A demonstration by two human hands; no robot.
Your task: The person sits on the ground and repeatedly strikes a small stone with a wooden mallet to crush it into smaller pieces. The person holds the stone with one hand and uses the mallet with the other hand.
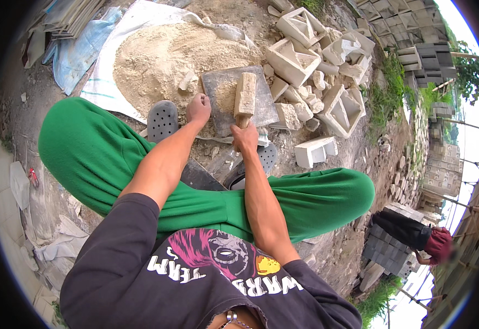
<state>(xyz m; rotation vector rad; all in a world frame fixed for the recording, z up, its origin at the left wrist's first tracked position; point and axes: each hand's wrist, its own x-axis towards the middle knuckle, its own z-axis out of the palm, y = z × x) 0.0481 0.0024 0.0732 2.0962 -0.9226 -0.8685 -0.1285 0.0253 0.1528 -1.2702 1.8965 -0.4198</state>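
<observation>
A wooden mallet (245, 94) with a thick, dust-covered block head is gripped by its handle in my right hand (245, 137). Its head lies over a dark flat slab (264, 109), which has pale crushed powder (223, 98) on its left part. Beside the slab's left edge is my left hand (198, 109), its fingers curled closed; whatever may be inside them is hidden. A small pale chunk (187, 80) rests on the big heap of crushed material (163, 57) just beyond that hand.
A white sheet (98, 79) lies under the heap. Broken pale hollow blocks (294, 60) and rubble are piled to the right of the slab. My feet in grey clogs (163, 122) flank the near side. A person (409, 230) stands far right by stacked grey blocks (385, 247).
</observation>
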